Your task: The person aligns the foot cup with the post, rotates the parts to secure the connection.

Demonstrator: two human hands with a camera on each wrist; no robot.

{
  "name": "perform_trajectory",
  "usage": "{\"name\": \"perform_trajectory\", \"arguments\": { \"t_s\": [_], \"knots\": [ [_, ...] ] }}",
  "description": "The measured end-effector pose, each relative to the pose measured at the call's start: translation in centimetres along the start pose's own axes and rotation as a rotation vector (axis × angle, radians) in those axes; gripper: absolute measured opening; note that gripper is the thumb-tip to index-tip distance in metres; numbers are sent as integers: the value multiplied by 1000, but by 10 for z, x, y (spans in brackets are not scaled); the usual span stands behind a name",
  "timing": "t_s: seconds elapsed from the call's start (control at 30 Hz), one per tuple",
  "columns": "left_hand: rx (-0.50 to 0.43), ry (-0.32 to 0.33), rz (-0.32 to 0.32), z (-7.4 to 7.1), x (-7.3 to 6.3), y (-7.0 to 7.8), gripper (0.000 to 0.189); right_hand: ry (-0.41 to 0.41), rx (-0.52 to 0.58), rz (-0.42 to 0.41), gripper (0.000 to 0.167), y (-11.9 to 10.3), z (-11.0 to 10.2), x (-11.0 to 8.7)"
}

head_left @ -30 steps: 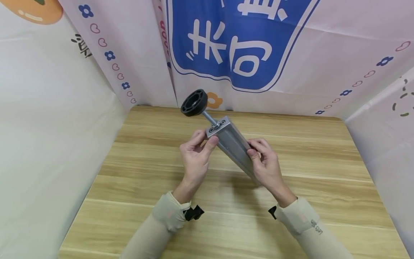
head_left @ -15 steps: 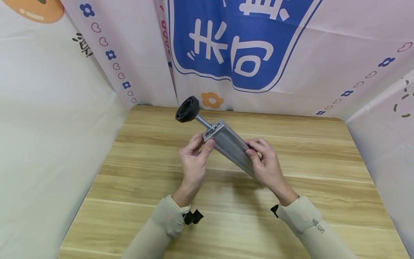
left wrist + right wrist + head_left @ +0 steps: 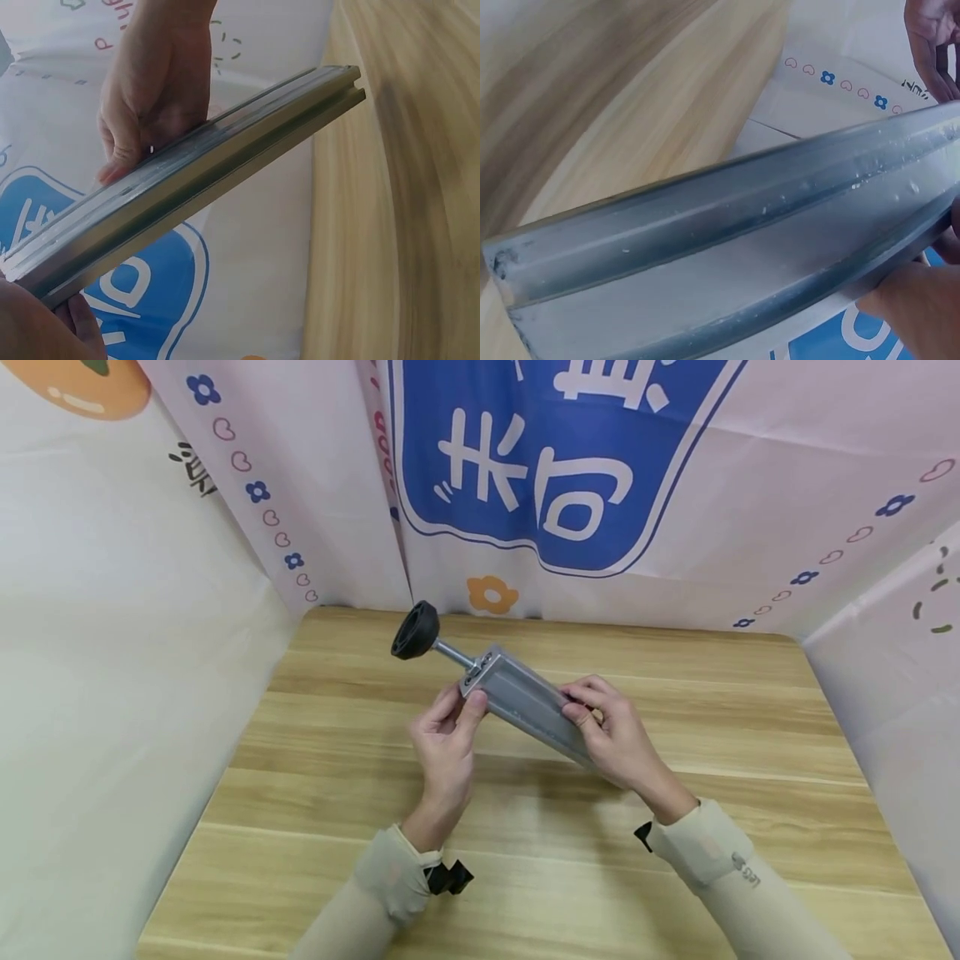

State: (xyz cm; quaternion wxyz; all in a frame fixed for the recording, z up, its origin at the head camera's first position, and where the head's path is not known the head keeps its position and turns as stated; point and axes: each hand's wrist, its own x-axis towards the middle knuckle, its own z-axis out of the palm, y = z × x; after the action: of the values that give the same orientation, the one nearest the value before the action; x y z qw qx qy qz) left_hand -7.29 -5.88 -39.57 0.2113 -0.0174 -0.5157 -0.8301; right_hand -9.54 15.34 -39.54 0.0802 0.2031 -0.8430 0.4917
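Note:
A grey metal profile (image 3: pixel 528 703) with grooved sides is held slanting above the table by both hands. From its upper left end a threaded rod (image 3: pixel 454 654) sticks out, carrying a round black foot (image 3: pixel 417 631). My left hand (image 3: pixel 447 752) pinches the profile near that end, thumb on the front edge. My right hand (image 3: pixel 611 731) grips it further along, thumb on the near face and fingers behind. In the left wrist view the profile (image 3: pixel 202 169) shows a long slot down its side. Scuffs and small specks mark the profile (image 3: pixel 727 232) in the right wrist view.
Beneath the hands lies a wood-grain table (image 3: pixel 315 793). A printed cloth (image 3: pixel 675 552) with a blue sign stands behind it, and white cloth walls (image 3: pixel 127 635) rise at the sides. A black strap piece (image 3: pixel 450 877) shows at the left cuff.
The profile has tilted flatter, its footed end swinging down and to the left. The left hand has shifted slightly left and down with it; both hands keep their hold.

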Motion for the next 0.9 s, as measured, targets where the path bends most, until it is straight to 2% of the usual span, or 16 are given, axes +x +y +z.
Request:
{"name": "perform_trajectory", "arguments": {
  "t_s": [0.23,0.6,0.9],
  "knots": [
    [-22,65,-66,-1,-5,-3,36,-84,-46,-21,24,2,-3,10],
    [-44,150,-180,-5,-13,-9,37,-216,-44,40,23,10,-7,21],
    [-50,198,-251,-9,-17,-16,38,-300,-33,34,22,21,-7,31]
  ]
}}
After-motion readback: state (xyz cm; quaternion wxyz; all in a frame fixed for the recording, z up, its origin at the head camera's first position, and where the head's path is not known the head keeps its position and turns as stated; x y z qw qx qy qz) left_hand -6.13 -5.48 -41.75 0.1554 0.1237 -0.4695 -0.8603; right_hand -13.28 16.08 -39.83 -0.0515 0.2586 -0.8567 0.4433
